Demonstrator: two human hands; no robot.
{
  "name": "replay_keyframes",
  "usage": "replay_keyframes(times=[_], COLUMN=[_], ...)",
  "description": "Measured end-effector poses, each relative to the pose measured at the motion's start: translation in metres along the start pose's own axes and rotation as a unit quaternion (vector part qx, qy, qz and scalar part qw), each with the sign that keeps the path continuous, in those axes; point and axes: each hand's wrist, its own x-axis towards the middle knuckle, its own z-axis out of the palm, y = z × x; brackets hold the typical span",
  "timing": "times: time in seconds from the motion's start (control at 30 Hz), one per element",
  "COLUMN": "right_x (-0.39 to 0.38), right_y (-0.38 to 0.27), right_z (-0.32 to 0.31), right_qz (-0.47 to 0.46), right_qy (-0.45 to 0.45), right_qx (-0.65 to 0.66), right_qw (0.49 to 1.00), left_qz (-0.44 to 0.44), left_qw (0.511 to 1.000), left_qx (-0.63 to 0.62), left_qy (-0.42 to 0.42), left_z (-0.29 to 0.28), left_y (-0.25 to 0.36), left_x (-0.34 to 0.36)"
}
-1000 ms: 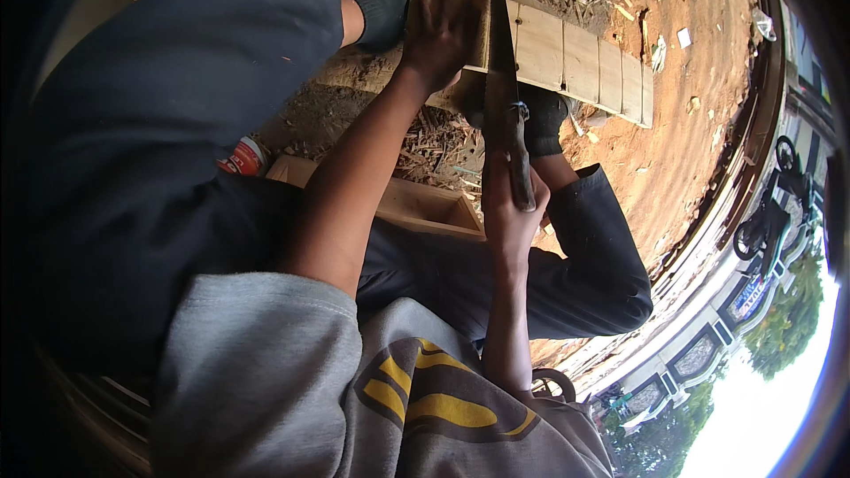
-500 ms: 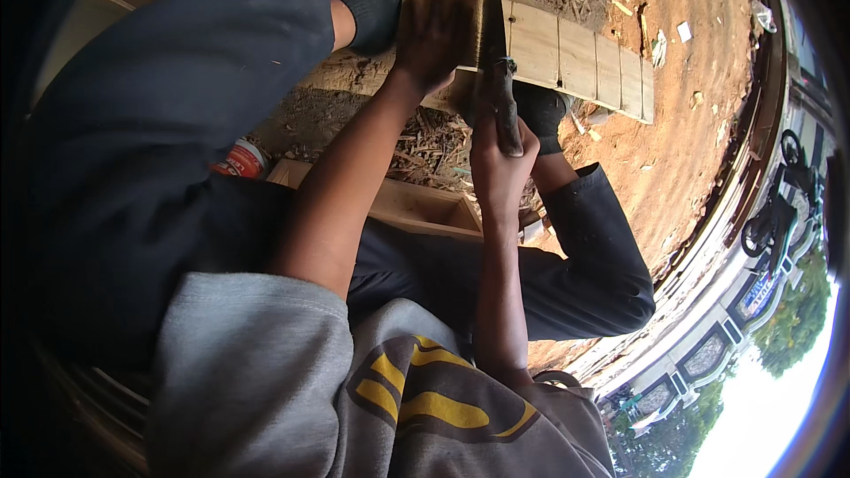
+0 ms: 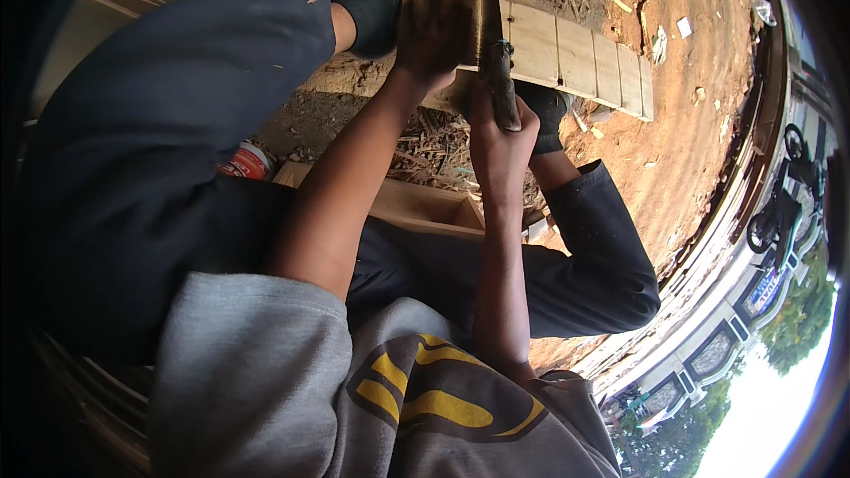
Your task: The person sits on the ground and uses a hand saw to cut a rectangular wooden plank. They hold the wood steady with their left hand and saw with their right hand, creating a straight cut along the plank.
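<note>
A handsaw [image 3: 502, 80] is gripped by its dark, worn handle in my right hand [image 3: 503, 146], the fingers wrapped round it. Its blade points away from me and lies across a pale wooden board [image 3: 577, 51]. Several dark crosswise lines mark the board to the right of the blade. To the left of the blade, my left hand [image 3: 431, 46] presses flat on the wood with its fingers apart; that part is shadowed and slightly blurred. Whether the blade sits within a cut, I cannot tell.
My dark-socked feet [image 3: 370, 13] rest at the board, one on either side of the saw. Nearer me are a wooden box-like frame [image 3: 425, 204] and a red-and-white can [image 3: 248, 162]. Wood chips litter the orange dirt [image 3: 673, 106]. Motorbikes [image 3: 775, 212] stand far right.
My right hand and the saw have slid a short way forward, away from me. My left hand and the board stay in place.
</note>
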Motion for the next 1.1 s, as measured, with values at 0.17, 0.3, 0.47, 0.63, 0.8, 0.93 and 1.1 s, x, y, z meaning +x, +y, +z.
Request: replay_keyframes(times=[0.17,0.3,0.47,0.63,0.8,0.93,1.1], right_x=[-0.081,-0.029,-0.027,-0.072,-0.013,-0.026,-0.071], right_y=[0.031,0.01,0.01,0.008,-0.006,-0.003,0.008], right_z=[-0.021,0.008,0.019,-0.014,0.008,0.01,-0.004], right_qz=[-0.011,-0.031,-0.038,-0.015,-0.079,-0.044,-0.032], right_qy=[-0.007,0.012,0.002,-0.021,-0.016,0.003,0.019], right_qx=[-0.064,-0.104,-0.165,-0.136,-0.168,-0.147,-0.126], right_qw=[0.998,0.994,0.986,0.99,0.983,0.988,0.991], left_qz=[-0.018,-0.028,-0.024,-0.006,0.0,-0.002,-0.005], left_qw=[0.999,0.997,0.991,0.994,0.989,0.995,0.999], left_qx=[0.002,-0.061,-0.103,-0.078,-0.067,-0.048,0.014], left_qy=[0.039,0.027,0.078,0.074,0.129,0.083,0.032], left_z=[0.01,-0.015,-0.01,-0.005,-0.008,-0.018,-0.007], left_y=[0.001,0.001,-0.001,-0.002,0.0,-0.001,-0.001], left_x=[-0.011,-0.002,0.002,-0.007,-0.005,0.003,-0.004])
